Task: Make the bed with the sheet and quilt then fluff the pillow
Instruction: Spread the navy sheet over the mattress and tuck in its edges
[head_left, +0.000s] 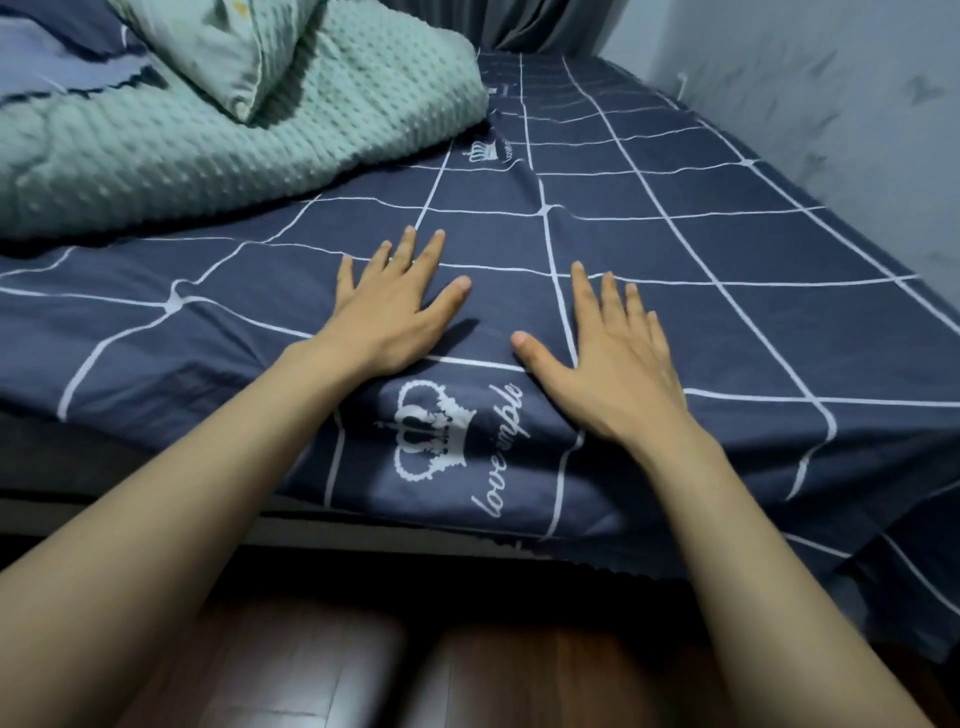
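A dark blue sheet (701, 260) with a white grid and crown prints covers the bed and hangs over its near edge. My left hand (395, 306) lies flat on it, fingers spread, palm down. My right hand (608, 353) rests flat a little to the right, also palm down with fingers apart. A mint-green dotted quilt (208, 150) is bunched at the back left of the bed. A light green pillow (228, 52) sits on top of the quilt.
A pale wall (831, 104) runs along the bed's right side. Grey curtains (540, 23) hang at the far end. Dark wooden floor (467, 675) lies below the bed edge. A bluish bedding piece (52, 57) shows at the far left corner.
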